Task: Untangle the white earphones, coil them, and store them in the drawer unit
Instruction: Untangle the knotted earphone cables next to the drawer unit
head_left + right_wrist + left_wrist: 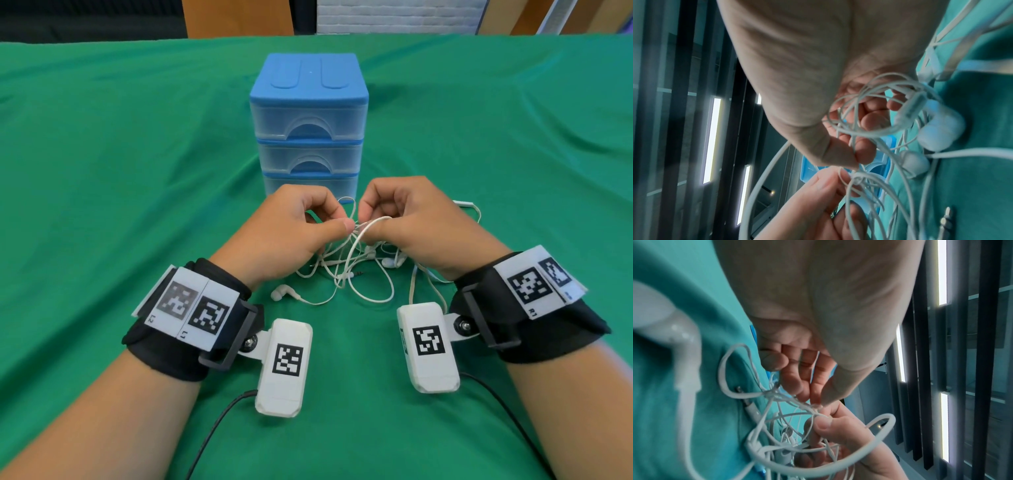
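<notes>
White earphones [349, 270] hang in a tangle of thin cord loops between my two hands, just in front of the blue drawer unit [309, 120]. My left hand [337, 224] pinches a strand at the knot between thumb and fingers. My right hand [371, 228] pinches the cord right beside it. In the left wrist view the left fingertips [813, 400] meet the cord knot [772, 393]. From the right wrist, the right hand [856, 162] nips a strand. One earbud [279, 293] lies on the cloth; the jack plug [358, 273] rests under the tangle. All three drawers look closed.
A green cloth [137, 171] covers the table. White marker blocks [284, 366] and black cables [219, 421] hang from my wrist straps near the front edge. Wooden panels and a white brick wall [394, 15] stand beyond the table's far edge.
</notes>
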`<state>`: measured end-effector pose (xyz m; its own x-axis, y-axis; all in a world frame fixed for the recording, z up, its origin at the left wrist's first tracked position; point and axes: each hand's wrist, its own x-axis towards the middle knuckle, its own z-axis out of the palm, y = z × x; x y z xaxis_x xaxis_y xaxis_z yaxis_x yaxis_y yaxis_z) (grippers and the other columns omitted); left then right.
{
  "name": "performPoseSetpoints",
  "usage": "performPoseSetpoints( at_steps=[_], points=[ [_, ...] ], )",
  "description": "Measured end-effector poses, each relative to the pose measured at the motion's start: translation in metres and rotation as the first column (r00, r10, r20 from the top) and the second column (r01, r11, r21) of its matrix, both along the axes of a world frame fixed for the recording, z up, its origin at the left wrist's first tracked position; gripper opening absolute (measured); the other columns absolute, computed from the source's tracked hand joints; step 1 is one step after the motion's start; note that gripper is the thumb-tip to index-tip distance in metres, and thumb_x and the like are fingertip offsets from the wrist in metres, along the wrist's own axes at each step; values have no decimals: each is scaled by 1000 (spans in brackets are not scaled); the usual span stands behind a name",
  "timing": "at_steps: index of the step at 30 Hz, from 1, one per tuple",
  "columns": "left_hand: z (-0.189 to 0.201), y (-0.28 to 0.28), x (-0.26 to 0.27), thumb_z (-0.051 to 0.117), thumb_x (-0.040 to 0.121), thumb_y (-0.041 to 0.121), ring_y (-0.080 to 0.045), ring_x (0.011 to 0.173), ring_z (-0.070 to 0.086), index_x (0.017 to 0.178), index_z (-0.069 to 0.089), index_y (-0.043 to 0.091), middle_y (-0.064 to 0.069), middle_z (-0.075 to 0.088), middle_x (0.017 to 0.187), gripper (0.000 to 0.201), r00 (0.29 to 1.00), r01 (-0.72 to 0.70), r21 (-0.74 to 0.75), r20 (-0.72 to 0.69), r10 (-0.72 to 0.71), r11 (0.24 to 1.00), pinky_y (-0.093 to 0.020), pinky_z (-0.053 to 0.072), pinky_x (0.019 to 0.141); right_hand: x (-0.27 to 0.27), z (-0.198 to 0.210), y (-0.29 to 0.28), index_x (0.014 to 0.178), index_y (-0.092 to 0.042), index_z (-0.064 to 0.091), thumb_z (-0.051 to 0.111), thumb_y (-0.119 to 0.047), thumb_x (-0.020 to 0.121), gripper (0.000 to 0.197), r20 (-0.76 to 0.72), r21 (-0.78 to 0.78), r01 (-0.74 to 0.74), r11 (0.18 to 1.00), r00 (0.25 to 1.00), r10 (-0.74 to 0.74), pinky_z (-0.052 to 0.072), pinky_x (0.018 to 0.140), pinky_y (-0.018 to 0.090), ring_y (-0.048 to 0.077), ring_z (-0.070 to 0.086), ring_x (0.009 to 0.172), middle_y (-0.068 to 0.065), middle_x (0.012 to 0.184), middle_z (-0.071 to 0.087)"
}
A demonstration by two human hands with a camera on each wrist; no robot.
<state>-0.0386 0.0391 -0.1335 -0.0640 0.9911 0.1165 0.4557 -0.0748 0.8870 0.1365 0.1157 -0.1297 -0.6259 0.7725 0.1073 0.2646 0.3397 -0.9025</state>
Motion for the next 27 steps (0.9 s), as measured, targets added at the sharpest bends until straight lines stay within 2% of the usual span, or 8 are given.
performPoseSetpoints(
  at_steps=[6,11,14,18,20,23,25,27],
  points=[
    [1,-2,-1,63,87,-3,-20,55,43,82,72,16,14,58,55,22,999,6,15,-48,-5,1000,-24,32,50,3,0,2,81,-6,65,79,-3,76,15,-33,-21,-57,998,998,56,47,68,42,25,60,65,25,77,69],
    [0,-1,-3,76,81,5,-17,56,51,83,70,18,2,71,84,14,997,31,75,-67,-26,997,-24,40,54,5,-1,4,81,-10,66,80,-4,77,16,-88,-42,-67,997,994,63,47,73,42,24,62,70,28,81,69],
    [-1,0,-4,80,80,12,-9,54,53,82,72,19,15,68,74,11,992,9,83,-125,1,997,-20,42,55,5,-2,5,82,-9,66,80,-2,77,16,-105,-57,-65,996,993,59,46,75,41,25,61,71,30,82,68],
    [-1,1,-4,79,83,20,-11,54,54,80,72,22,18,67,70,8,987,-26,106,-154,42,994,-23,45,56,7,2,3,95,-4,67,75,-1,79,18,-115,-64,-111,992,988,103,48,76,40,23,63,74,17,80,72],
    [0,1,-5,77,85,20,-10,53,54,79,70,22,21,64,65,9,982,-39,110,-178,59,993,-22,45,55,8,6,2,100,-2,69,65,4,77,24,-92,-59,-148,987,986,142,49,76,38,21,62,78,18,85,72],
    [0,0,-4,75,87,18,-11,51,55,80,69,21,17,64,65,9,979,-41,121,-194,64,992,-22,45,54,12,11,5,90,-5,73,48,-6,66,34,-88,-56,-113,992,990,108,38,68,36,23,51,75,7,82,70],
    [1,0,-3,75,87,17,-15,54,58,81,70,20,10,67,72,8,979,-28,138,-197,55,990,-25,47,57,10,11,6,88,-5,72,50,-14,75,28,-122,-62,-85,995,990,77,39,67,32,17,51,74,7,85,70],
    [1,0,-3,75,87,18,-12,53,56,82,70,19,7,66,72,8,978,-23,155,-200,54,988,-23,46,56,6,8,2,90,-4,71,60,-22,87,21,-114,4,-92,996,989,91,45,73,30,13,55,75,15,85,68]
  ],
)
